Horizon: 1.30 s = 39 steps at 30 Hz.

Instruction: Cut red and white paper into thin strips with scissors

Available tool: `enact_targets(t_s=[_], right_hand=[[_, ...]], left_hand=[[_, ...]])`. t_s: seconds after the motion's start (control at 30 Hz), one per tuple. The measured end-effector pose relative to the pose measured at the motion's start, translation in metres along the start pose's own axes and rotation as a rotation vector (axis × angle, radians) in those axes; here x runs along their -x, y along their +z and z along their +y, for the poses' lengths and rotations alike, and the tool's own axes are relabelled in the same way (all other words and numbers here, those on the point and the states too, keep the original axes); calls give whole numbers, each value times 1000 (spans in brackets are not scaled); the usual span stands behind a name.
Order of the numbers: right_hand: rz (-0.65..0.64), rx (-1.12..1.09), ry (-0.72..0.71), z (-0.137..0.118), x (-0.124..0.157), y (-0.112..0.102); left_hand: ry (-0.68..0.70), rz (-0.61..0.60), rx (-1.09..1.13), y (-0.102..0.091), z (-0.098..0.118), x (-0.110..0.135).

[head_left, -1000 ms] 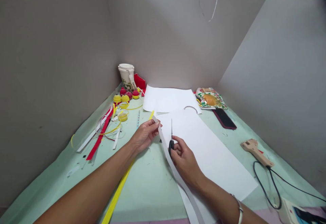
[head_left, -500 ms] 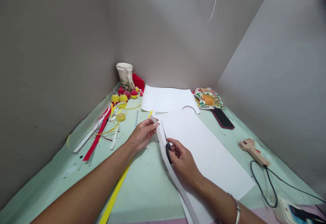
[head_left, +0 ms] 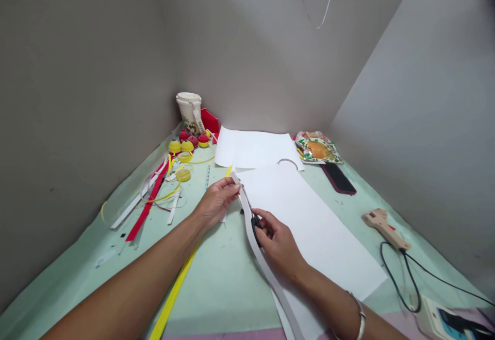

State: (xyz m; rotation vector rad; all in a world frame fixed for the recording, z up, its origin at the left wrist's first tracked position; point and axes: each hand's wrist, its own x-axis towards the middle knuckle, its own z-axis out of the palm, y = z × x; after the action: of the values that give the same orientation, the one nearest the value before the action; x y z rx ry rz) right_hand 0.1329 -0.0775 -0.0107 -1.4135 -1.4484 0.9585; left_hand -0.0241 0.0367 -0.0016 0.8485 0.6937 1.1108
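My left hand [head_left: 221,199] pinches a long white paper strip [head_left: 258,255] close to its far end. The strip bends down toward the front edge of the table. My right hand [head_left: 279,242] is closed round the black handles of a pair of scissors [head_left: 255,225]. Their blades lie along the strip's right side, just short of my left fingertips; whether they touch the paper I cannot tell. Under my right hand a large white sheet [head_left: 328,237] lies flat. Yellow strips [head_left: 174,299] run beneath my left forearm.
At the left lie a red strip [head_left: 149,208], white strips and yellow ribbon, with small red and yellow balls [head_left: 187,146] behind. A white cup [head_left: 189,113] stands at the back. To the right are a phone [head_left: 338,179], a snack packet [head_left: 317,148], a corded glue gun [head_left: 386,228] and a power strip [head_left: 436,319].
The scissors have swung in from the right against the strip, and their blades look more closed. My left hand keeps its pinch near the strip's end.
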Motion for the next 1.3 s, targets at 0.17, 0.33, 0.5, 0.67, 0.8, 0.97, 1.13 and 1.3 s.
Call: enact_targets(t_s=[0.17, 0.33, 0.5, 0.67, 0.8, 0.97, 1.13, 1.3], right_hand=[[4, 33, -26, -1, 0, 0], [5, 54, -45, -2, 0, -2], [0, 71, -35, 1, -2, -3], [4, 83, -56, 2, -2, -4], [4, 78, -58, -1, -2, -4], [6, 75, -66, -1, -1, -3], [4, 79, -64, -1, -1, -4], [0, 68, -49, -1, -2, -4]], left_hand=[[7, 6, -22, 0, 1, 1], [8, 5, -35, 3, 2, 3], [5, -13, -61, 4, 2, 3], [-8, -26, -68, 2, 0, 2], [-10, -21, -72, 2, 1, 2], [-13, -23, -66, 2, 1, 2], [-4, -20, -63, 2, 0, 2], [3, -32, -57, 1, -2, 1]])
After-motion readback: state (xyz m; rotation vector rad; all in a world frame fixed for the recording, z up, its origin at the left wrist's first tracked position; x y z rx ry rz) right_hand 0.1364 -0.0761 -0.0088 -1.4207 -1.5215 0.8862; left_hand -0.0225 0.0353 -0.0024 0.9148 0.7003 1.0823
